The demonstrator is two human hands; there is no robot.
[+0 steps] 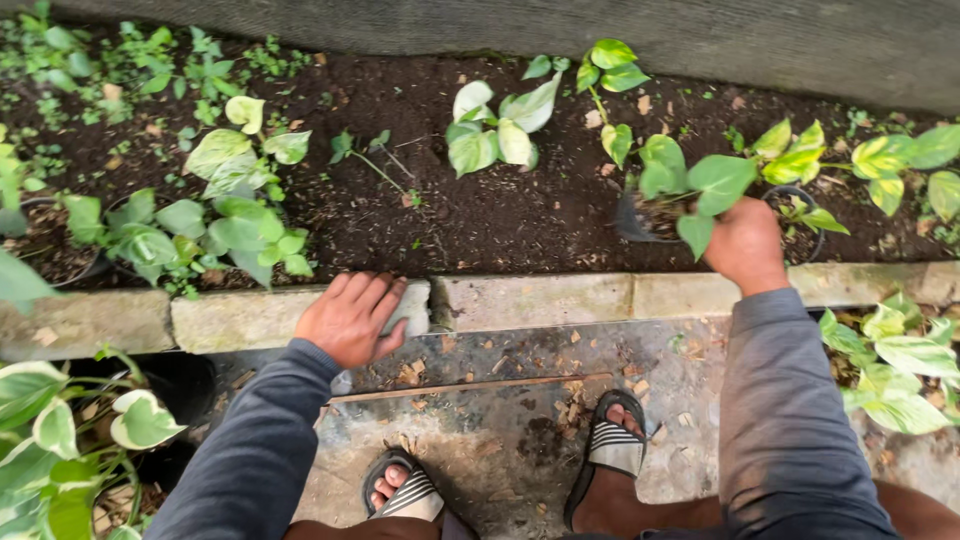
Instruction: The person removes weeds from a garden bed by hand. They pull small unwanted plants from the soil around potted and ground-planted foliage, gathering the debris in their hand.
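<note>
- The right hand [745, 245] is reaching to the far right, over the stone curb [530, 300], and its fingers are curling down around the near rim of a small black plastic pot [637, 222] standing on the dark soil bed [480, 200]; the grasp itself is hidden by the back of the hand and by leaves, so I cannot tell how firmly it is closing.
- That pot is holding soil and a variegated pothos [690, 180] whose green and cream leaves are spilling over the hand.
- A second black pot [805, 225] is sitting just right of the hand, touching or nearly touching it, and is carrying a yellow-green pothos [800, 160].
- The left hand [350, 318] is lying flat on the curb, fingers released and spread, grasping nothing.
- At the far left, two dark pots [40, 250] are standing in the bed, filled with soil and green leafy cuttings [180, 235].
- At the near left, a black pot [175, 385] with a white-edged pothos [60, 430] is standing on the concrete path [500, 440].
- Another pothos [495, 130] is growing straight out of the bed soil, in no container that I can see.
- Two feet in striped sandals [615, 445] are standing on the path, with a thin stick [470, 388] lying beyond them.
</note>
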